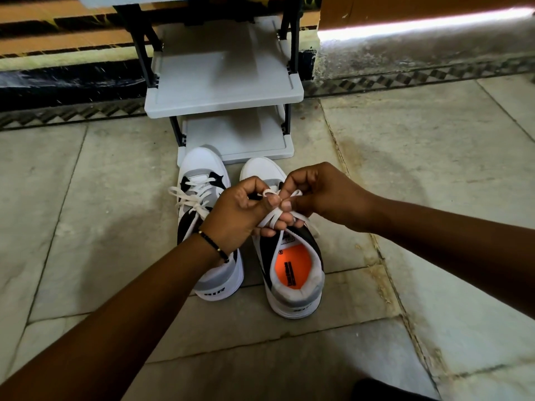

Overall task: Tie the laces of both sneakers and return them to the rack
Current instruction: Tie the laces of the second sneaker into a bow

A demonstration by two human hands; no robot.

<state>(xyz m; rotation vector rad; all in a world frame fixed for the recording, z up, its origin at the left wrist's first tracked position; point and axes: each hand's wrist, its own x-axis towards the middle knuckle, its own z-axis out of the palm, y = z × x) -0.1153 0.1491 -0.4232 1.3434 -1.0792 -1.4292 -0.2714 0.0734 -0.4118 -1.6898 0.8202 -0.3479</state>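
Observation:
Two white, grey and black sneakers stand side by side on the floor, toes toward the rack. The left sneaker (202, 180) shows a tied bow in its white laces. The right sneaker (292, 273) has an orange insole. Above its tongue, my left hand (237, 215) and my right hand (315, 192) each pinch a loop of the right sneaker's white lace (275, 218). The loops cross between my fingertips. My hands hide the middle of that shoe. The grey shoe rack (223, 96) stands just beyond the toes, its shelves bare.
The floor is pale stone tile (405, 157) with dark joints. A patterned border strip and a wall run behind the rack. A bright strip of light lies at the upper right. A dark shape sits at the bottom edge.

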